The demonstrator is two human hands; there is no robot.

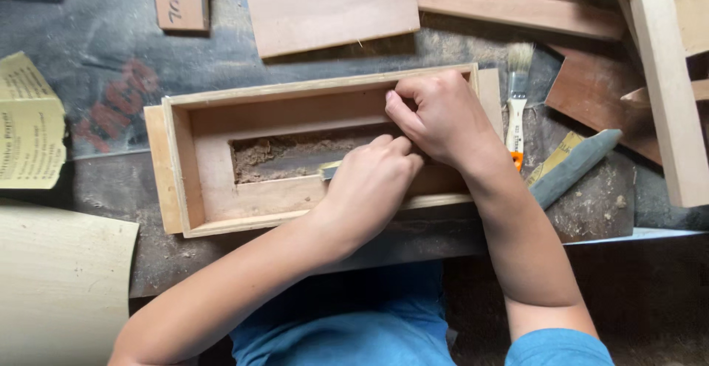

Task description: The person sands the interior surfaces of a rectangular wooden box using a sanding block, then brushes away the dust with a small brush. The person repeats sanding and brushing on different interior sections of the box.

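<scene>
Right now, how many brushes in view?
1. A paintbrush with pale bristles and a white handle lies on the bench just right of the wooden box, beside the right hand. More may be hidden under the wood scraps.

- The blade (329,169) showed only a short metal tip beside the left hand (367,186); its handle was buried in the fist.
- The right hand (441,117) covered the right end of the wooden box (177,155) and part of the slot (292,156) in its floor.
- The brush (518,100) had its lower handle hidden behind the right forearm, with only a bit of orange showing.
- The yellow paper sheet (28,126) was cut by the left edge, its print too small to read.
- The board (329,4) ran off the top edge.
- The person's body was cut off at the bottom edge.
</scene>
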